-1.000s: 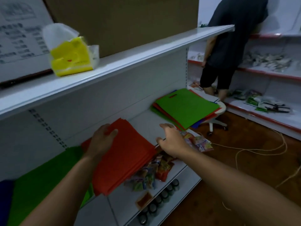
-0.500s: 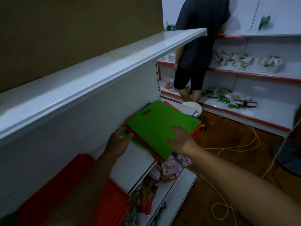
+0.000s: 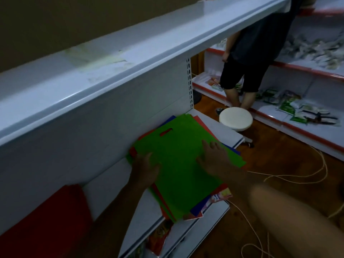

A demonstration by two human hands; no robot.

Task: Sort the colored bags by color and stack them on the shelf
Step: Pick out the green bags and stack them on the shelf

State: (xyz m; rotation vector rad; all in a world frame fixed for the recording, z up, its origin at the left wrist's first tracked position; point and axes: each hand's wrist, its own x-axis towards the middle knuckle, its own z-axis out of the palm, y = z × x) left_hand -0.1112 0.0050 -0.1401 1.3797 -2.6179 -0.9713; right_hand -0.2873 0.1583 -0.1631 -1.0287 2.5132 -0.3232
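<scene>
A mixed pile of flat bags lies on the white middle shelf point(image 3: 141, 211), with a green bag point(image 3: 178, 161) on top and red and blue edges showing beneath. My left hand point(image 3: 146, 167) rests on the pile's left edge, fingers over the green bag. My right hand point(image 3: 215, 158) lies flat on the green bag near its right edge, fingers spread. A sorted stack of red bags point(image 3: 46, 218) sits on the same shelf at the lower left.
A long white top shelf point(image 3: 130, 58) overhangs the work area. Snack packets point(image 3: 158, 237) lie on the lower shelf. A person point(image 3: 255, 53) stands at the far shelving beside a white round stool point(image 3: 235, 119). Loose cord point(image 3: 288, 175) trails over the wooden floor.
My view and both hands moved right from the red stack to the mixed pile. Both hands now lie on the green top bag, closer than half a second ago.
</scene>
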